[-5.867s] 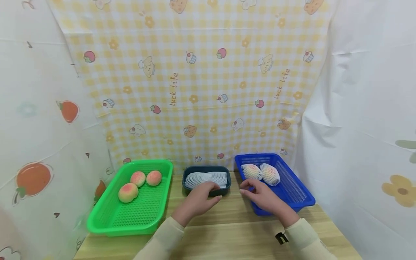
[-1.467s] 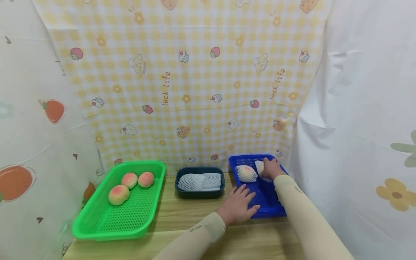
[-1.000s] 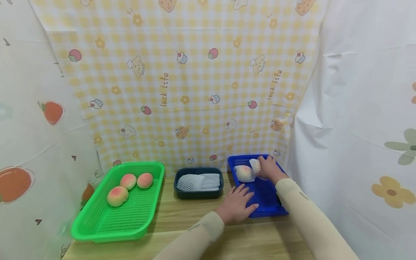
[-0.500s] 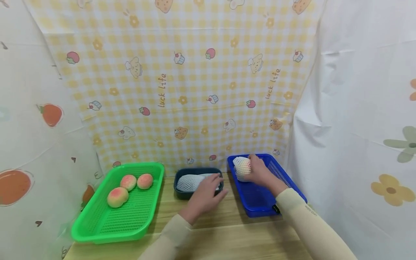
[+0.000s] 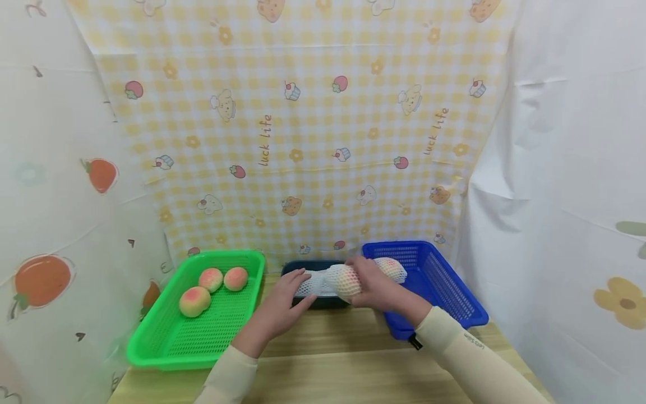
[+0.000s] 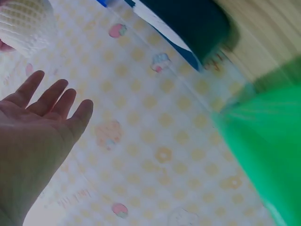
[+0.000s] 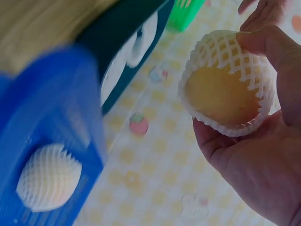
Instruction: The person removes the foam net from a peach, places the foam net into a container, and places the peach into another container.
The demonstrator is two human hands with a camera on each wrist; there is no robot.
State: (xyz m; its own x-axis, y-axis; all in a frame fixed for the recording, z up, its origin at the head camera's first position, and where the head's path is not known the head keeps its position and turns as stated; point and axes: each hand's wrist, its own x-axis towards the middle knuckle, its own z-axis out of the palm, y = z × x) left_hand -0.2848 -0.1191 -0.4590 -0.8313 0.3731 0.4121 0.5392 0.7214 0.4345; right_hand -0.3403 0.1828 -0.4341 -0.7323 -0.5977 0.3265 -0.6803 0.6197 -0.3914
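My right hand [image 5: 375,289] grips a peach in a white foam net sleeve [image 5: 343,282], held up in front of the dark tray's right part. In the right wrist view the yellowish flesh of the peach [image 7: 221,94] shows at the sleeve's open end, thumb on one side and fingers on the other. My left hand [image 5: 277,308], fingers extended and holding nothing, is left of it, overlapping the tray's left end. Inside the dark tray [image 5: 330,303] lie white foam net sleeves [image 5: 310,286], partly hidden. Another netted peach [image 5: 393,269] rests in the blue basket [image 5: 456,286].
On the left, a green basket [image 5: 174,359] holds three bare pink-yellow peaches [image 5: 194,302]. A checked cloth [image 5: 313,140] hangs behind the wooden table [image 5: 333,365], with white printed sheets [image 5: 550,252] at both sides.
My right hand took one netted peach from the blue basket and carried it left to the dark tray. My left hand left the blue basket's near side and moved left.
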